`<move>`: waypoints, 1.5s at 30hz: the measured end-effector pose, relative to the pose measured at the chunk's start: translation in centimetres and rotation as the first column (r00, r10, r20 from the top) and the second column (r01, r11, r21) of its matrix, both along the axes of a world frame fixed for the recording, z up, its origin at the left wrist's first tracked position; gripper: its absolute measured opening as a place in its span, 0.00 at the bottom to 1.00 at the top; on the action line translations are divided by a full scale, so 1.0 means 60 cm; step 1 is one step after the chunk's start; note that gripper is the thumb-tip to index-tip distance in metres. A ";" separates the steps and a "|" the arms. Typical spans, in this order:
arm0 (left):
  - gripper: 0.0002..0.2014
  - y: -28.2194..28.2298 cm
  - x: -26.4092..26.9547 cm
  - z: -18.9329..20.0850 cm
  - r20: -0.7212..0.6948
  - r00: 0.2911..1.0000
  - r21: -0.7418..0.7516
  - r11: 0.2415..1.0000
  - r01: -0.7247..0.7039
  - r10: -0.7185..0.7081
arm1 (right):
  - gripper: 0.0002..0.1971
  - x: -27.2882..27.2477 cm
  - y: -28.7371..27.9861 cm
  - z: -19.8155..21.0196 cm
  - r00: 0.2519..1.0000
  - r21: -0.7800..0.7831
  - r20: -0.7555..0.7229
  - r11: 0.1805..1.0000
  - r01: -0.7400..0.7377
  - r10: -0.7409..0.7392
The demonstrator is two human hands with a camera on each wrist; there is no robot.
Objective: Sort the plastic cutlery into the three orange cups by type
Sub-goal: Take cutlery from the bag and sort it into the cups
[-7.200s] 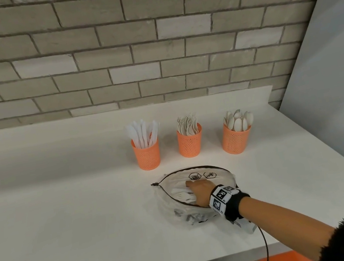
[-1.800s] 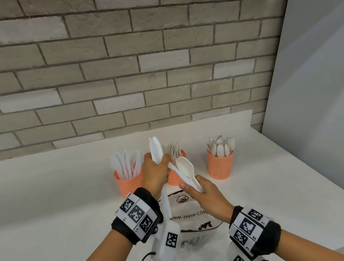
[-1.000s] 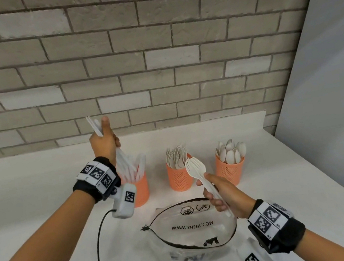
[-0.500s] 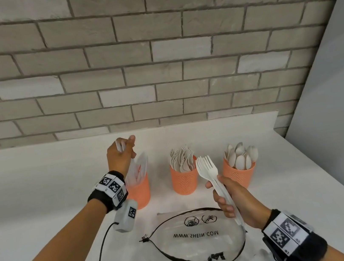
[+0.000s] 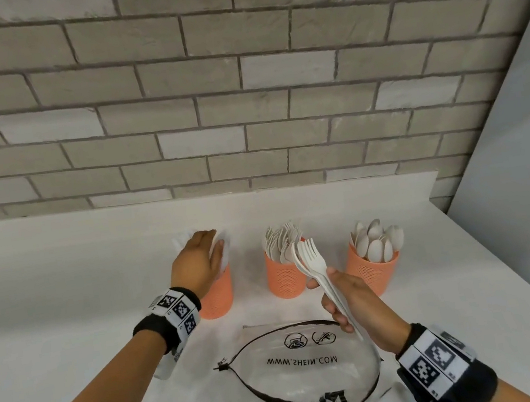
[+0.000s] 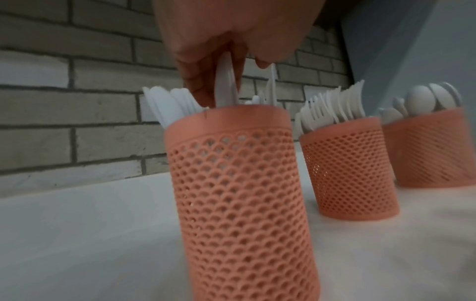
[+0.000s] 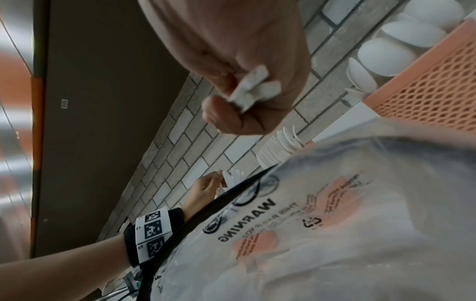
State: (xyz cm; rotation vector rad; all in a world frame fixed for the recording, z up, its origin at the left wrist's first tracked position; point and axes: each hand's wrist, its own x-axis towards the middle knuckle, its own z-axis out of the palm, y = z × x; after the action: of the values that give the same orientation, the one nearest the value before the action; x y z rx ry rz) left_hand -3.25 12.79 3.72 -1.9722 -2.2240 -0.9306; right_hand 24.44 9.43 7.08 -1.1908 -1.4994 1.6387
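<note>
Over the left orange cup, the left hand is lowered, fingers pointing down, and a white knife is pinched between thumb and fingers in the left wrist view, its lower end already inside the rim among the other knives standing there. Further right, the middle orange cup is seen packed with forks, and the right orange cup is filled with spoons; all three cups are lined up upright on the white counter, well in front of the brick wall. Just in front of the middle cup, the right hand is raised with its fingers curled round the handles of a small bundle of white forks, tines up and tilted toward the middle cup, not yet in it. The handle ends are seen poking out of the fist in the right wrist view. Nearer the person, a clear plastic bag with a black zip edge and printed lettering is spread on the counter below the right hand, some dark shapes dimly visible inside. Black wristbands with printed square markers are worn on both wrists.
</note>
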 end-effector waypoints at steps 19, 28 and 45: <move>0.09 -0.109 0.102 0.150 0.655 0.738 -0.124 0.940 0.318 -0.163 | 0.12 -0.034 -0.036 0.005 0.997 0.099 -0.074 0.994 0.045 -0.037; 0.11 -0.141 0.197 0.083 0.857 0.510 -0.096 0.953 0.289 -0.069 | 0.13 -0.063 -0.065 -0.003 0.995 -0.003 -0.059 0.997 0.083 -0.083; 0.11 -0.136 0.251 0.082 0.964 0.257 0.007 0.967 0.256 -0.075 | 0.05 -0.014 -0.071 -0.022 0.981 0.266 0.021 0.947 0.182 -0.194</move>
State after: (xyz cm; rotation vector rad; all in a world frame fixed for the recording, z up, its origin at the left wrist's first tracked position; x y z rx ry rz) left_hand 11.82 4.63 8.63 -1.9095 -2.5434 -2.7161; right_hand 23.63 5.18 5.76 -1.1894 -1.5259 1.2498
